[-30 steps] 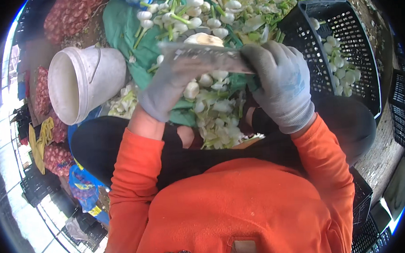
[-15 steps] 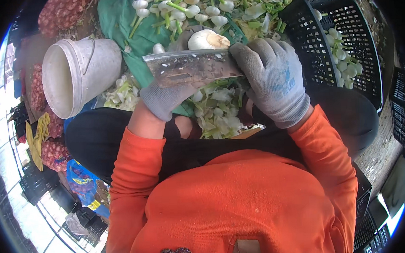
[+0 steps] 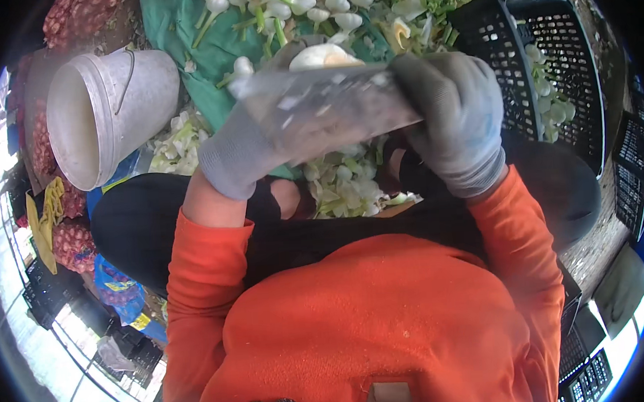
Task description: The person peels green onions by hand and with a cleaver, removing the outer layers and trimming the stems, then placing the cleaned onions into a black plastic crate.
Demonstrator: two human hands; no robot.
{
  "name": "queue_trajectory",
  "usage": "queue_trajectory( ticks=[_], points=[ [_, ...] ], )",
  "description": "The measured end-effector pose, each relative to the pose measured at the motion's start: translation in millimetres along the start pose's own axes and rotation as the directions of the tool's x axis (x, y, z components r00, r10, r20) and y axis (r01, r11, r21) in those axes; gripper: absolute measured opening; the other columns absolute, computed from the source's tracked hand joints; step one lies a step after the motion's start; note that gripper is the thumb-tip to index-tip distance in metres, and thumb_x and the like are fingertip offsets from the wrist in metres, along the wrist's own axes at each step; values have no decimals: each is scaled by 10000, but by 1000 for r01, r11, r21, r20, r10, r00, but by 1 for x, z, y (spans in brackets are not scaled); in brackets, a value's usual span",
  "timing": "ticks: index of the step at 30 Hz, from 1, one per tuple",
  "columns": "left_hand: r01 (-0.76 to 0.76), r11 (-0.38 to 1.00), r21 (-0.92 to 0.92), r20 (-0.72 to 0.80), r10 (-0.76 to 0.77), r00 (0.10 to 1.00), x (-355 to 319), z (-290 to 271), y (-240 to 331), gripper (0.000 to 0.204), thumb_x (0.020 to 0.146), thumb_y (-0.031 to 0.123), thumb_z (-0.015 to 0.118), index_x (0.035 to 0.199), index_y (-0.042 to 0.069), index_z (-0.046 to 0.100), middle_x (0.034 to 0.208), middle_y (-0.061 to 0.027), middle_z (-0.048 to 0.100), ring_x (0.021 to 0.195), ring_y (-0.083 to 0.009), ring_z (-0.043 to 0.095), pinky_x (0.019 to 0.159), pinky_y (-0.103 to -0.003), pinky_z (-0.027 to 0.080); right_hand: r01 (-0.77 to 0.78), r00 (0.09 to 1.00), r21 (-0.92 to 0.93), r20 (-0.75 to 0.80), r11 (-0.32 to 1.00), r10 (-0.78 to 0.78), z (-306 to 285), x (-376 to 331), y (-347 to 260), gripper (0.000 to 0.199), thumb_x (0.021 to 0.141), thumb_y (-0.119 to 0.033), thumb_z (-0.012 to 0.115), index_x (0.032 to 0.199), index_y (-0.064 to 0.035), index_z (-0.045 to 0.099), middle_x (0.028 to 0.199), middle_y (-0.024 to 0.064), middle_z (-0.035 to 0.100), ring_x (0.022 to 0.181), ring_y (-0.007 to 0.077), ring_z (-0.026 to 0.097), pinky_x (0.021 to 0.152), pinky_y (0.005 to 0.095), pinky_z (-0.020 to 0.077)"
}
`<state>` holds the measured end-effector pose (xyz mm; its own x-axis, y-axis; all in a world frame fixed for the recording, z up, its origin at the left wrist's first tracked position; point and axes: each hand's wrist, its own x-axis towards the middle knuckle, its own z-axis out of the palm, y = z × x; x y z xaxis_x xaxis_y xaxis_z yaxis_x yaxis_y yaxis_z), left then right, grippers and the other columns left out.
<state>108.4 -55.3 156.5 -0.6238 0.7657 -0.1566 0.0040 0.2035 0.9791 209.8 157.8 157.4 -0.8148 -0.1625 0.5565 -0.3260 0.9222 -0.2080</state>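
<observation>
Green tarpaulin (image 3: 182,33) covers the ground before my knees, heaped with white-bulbed spring onions (image 3: 304,2) so they lie within easy reach. Taking that tarp as my landmark: at its left edge a white plastic bucket (image 3: 106,110) lies tipped on its side, mouth turned toward me; at its right edge stands a black slotted crate (image 3: 539,29) with a few trimmed bulbs (image 3: 550,109) inside, near enough for dropping cleaned ones in. At the tarp's near edge, between my legs, a pile of pale peelings (image 3: 343,189) has gathered where scraps fall from my work.

Above the tarp's near half I hold a broad flat blade (image 3: 332,109) crosswise, smeared with bits of skin. My right hand (image 3: 456,121), in a grey glove, is closed around its handle end. My left hand (image 3: 246,150), gloved too, sits under the blade's other end and grips a peeled onion bulb (image 3: 322,55) that shows just over the blade's far edge, pressed there for trimming, I judge. Red mesh sacks (image 3: 69,243) sit well left of the tarp.
</observation>
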Motion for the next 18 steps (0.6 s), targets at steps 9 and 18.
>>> queue_trajectory(
  ticks=[9,18],
  points=[
    [23,933,-360,60,-2,998,7,17,5,579,892,193,636,1389,20,393,1285,-109,550,1173,-181,546,1038,-321,438,57,996,-4,-65,998,-57,17,-12,7,312,738,-201,621,1028,-92,584,855,50,559,749,235,582,655,381,446],
    [54,983,-177,107,-36,994,-4,9,39,619,783,239,759,1303,15,507,1242,-112,581,1140,-184,559,962,-311,476,-256,965,-138,-94,957,245,30,-11,67,214,815,-77,628,1027,-51,610,839,134,620,740,337,606,640,420,483]
  ],
)
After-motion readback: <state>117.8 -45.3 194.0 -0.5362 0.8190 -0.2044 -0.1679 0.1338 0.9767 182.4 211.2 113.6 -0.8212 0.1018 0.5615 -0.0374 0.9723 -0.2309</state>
